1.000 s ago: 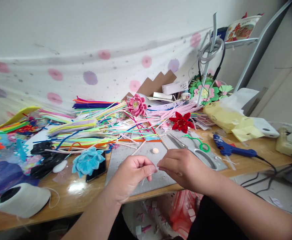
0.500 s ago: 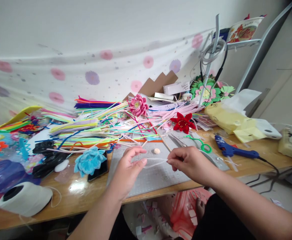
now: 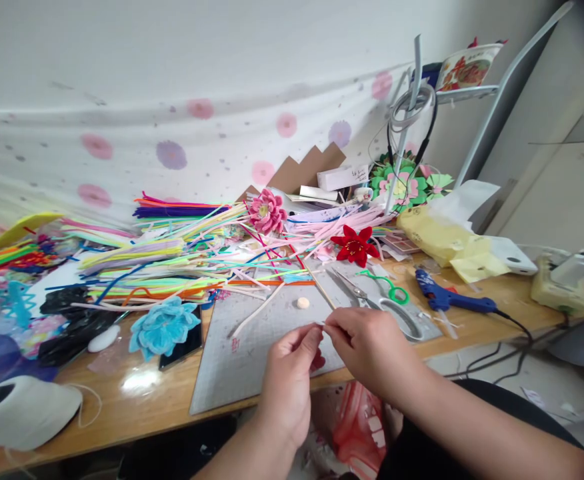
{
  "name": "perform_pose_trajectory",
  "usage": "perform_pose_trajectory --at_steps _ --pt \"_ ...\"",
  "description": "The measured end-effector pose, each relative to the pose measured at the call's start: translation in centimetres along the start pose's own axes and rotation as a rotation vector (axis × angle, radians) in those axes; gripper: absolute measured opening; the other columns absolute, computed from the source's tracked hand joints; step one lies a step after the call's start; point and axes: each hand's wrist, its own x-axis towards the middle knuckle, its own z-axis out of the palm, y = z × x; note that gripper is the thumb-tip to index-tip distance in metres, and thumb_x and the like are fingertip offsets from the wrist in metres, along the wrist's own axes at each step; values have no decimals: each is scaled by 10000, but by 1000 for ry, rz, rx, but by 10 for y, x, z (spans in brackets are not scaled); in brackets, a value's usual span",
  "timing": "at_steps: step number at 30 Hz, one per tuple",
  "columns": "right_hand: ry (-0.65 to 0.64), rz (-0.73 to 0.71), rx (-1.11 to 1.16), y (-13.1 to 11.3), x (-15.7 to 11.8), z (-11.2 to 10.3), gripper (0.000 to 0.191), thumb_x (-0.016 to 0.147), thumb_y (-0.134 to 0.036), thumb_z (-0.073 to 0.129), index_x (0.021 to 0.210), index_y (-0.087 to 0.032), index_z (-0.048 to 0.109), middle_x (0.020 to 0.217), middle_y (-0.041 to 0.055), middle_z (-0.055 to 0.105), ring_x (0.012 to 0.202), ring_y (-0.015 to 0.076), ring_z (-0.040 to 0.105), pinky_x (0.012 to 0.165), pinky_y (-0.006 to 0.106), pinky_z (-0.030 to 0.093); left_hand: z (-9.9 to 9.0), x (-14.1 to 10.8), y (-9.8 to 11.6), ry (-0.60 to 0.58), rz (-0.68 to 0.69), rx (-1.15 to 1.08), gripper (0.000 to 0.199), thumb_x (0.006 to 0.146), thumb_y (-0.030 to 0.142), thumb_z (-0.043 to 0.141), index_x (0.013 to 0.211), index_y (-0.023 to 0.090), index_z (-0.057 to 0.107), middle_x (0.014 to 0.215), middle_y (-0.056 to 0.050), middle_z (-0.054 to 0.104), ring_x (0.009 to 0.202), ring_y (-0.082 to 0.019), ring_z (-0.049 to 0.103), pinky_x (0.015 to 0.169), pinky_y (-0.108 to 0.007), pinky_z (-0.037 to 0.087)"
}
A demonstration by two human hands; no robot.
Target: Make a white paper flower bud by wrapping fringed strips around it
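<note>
Over the front of the grey cutting mat (image 3: 222, 373), my hands meet fingertip to fingertip. My left hand (image 3: 295, 373) is closed, thumb pressed to its fingers, at a thin white strand (image 3: 321, 325). My right hand (image 3: 372, 340) pinches the same strand from the other side; only a tiny bit of it shows between the fingers. Behind them on the mat are a small pale round piece (image 3: 303, 303), a wooden stick (image 3: 321, 283) and a bent whitish pipe cleaner (image 3: 257, 311). Metal scissors (image 3: 357, 291) lie just beyond my right hand.
Piles of coloured pipe cleaners (image 3: 137, 257) cover the back left. A blue fuzzy flower (image 3: 165, 327) and a thread cone (image 3: 32, 413) stand left. A red flower (image 3: 355, 246), green scissors (image 3: 397, 293) and a blue glue gun (image 3: 452, 298) with its cable lie right.
My left hand has moved right and down to meet my right hand, and its fingers have closed. The white strand stretched between them is now mostly hidden. The view has shifted slightly right.
</note>
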Motion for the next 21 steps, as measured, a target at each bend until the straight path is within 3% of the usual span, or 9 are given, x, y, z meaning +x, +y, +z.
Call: perform_pose_trajectory --at_steps 7,21 --pt "48 -24 9 -4 -4 6 228 842 -144 501 639 -170 602 588 29 640 551 152 596 530 239 334 4 1 -1 18 -43 -269 284 529 289 873 722 128 742 746 -51 706 660 -101 562 606 -200 410" --pt "16 -89 97 -10 -12 18 217 835 -124 488 640 -162 578 597 26 612 563 135 556 542 230 325 -7 -1 18 20 -10 -349 232 549 227 867 661 144 682 711 -31 709 731 -138 649 701 -226 492"
